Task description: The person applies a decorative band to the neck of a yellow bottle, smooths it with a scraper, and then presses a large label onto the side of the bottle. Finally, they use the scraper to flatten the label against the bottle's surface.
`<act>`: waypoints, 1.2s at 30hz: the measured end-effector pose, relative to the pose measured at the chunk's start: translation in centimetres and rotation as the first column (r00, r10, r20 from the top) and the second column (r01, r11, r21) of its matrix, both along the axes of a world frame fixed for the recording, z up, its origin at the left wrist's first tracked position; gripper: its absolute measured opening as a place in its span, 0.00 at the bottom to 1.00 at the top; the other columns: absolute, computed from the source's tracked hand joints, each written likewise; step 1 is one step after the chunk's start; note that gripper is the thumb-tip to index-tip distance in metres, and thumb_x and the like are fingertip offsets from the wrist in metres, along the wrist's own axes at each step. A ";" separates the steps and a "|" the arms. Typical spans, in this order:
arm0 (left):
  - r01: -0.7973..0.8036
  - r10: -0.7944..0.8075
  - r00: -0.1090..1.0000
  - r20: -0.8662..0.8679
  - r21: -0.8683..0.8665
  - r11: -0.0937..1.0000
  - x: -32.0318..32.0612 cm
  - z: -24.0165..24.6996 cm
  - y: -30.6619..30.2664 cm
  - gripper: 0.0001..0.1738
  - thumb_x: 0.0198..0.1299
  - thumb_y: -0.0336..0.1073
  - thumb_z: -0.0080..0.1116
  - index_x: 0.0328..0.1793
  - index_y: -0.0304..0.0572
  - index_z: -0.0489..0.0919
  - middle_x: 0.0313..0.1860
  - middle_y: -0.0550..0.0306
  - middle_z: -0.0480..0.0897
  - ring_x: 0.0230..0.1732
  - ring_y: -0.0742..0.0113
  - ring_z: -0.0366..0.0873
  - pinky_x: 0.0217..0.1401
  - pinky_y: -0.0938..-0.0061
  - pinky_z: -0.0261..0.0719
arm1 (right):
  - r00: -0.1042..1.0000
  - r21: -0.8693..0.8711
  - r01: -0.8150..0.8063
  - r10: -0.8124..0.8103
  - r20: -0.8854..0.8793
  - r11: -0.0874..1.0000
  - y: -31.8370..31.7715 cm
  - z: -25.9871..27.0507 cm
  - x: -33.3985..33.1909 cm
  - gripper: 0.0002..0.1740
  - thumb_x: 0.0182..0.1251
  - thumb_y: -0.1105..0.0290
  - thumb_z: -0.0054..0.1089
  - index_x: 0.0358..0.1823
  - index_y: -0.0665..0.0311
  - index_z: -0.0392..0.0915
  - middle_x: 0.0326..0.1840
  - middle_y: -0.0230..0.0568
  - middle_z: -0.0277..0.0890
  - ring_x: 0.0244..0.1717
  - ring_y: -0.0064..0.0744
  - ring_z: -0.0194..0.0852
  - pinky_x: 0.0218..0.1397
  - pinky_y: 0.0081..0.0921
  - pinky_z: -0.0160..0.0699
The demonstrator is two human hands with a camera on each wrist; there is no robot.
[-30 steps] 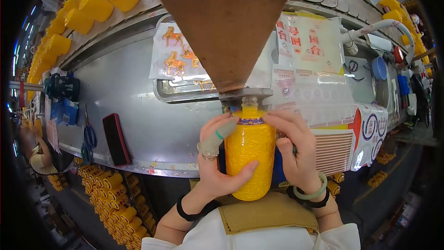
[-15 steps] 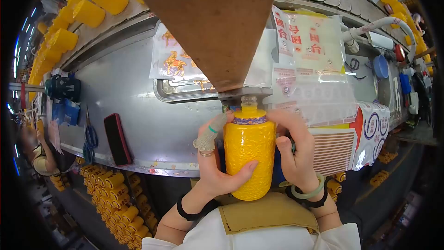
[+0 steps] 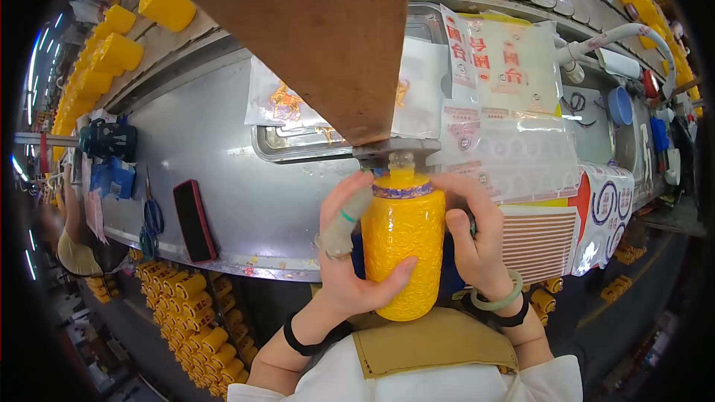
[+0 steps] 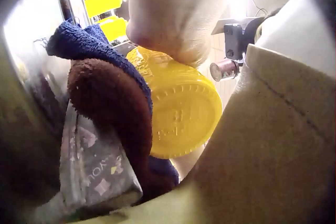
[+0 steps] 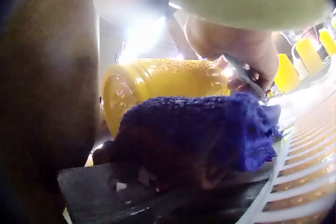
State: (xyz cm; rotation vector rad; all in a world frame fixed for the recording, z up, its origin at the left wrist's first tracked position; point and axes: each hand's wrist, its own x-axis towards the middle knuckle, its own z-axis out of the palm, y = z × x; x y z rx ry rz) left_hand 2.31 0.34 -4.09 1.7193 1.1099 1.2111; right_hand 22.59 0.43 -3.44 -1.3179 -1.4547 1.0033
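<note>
A yellow embossed bottle (image 3: 403, 253) lies with its clear stopper (image 3: 401, 161) pointing away and its base towards the person. A blue-and-purple patterned band (image 3: 402, 191) rings its shoulder. My left hand (image 3: 344, 275) grips its left side, thumb across the front, fingertips up by the band; one finger wears a knitted cover (image 3: 346, 225). My right hand (image 3: 480, 246) has bent fingers against the band's right end, with the thumb off the bottle. Inside that hand is a small dark greenish item (image 5: 244, 77), whose kind I cannot tell. Blue towelling (image 5: 199, 124) lies under the bottle.
A brown post (image 3: 328, 37) stands right beyond the stopper. Behind it are a metal tray (image 3: 279, 150) and printed plastic sheets (image 3: 506, 104). A phone (image 3: 195, 221) and scissors (image 3: 151, 216) lie left. Striped sheets (image 3: 540, 242) lie right. Yellow bottles (image 3: 167, 6) line the back.
The view has shifted, so the post's top sits further left. Both hands stay on the bottle; the left fingers have shifted a little near the band. Yellow bottles along the back have changed position.
</note>
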 end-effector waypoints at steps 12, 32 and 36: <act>0.203 -0.082 0.874 0.479 -0.205 0.958 0.1 -2.7 0.1 0.55 0.55 0.35 0.72 0.85 0.37 0.51 0.79 0.39 0.61 0.81 0.47 0.61 0.85 0.54 0.55 | 0.998 -0.015 -0.002 0.003 0.065 1.000 0.1 1.1 0.1 0.17 0.73 0.74 0.61 0.61 0.68 0.79 0.50 0.42 0.81 0.37 0.31 0.73 0.44 0.26 0.75; 0.074 -0.018 0.945 0.327 -0.158 0.985 -0.2 -2.8 -0.2 0.48 0.51 0.38 0.76 0.77 0.31 0.67 0.74 0.38 0.70 0.76 0.48 0.68 0.82 0.56 0.61 | 0.999 0.070 0.014 -0.018 0.049 0.997 -0.1 0.7 -0.1 0.17 0.75 0.72 0.57 0.61 0.70 0.81 0.52 0.44 0.83 0.36 0.30 0.73 0.43 0.26 0.75; 0.054 -0.021 0.942 0.336 -0.089 0.995 -0.2 -2.9 -0.1 0.44 0.52 0.38 0.76 0.75 0.32 0.71 0.74 0.36 0.72 0.76 0.46 0.69 0.81 0.55 0.64 | 0.998 0.086 -0.002 -0.004 0.070 0.996 0.1 0.8 0.1 0.17 0.76 0.70 0.58 0.60 0.71 0.82 0.55 0.46 0.83 0.36 0.30 0.74 0.44 0.26 0.76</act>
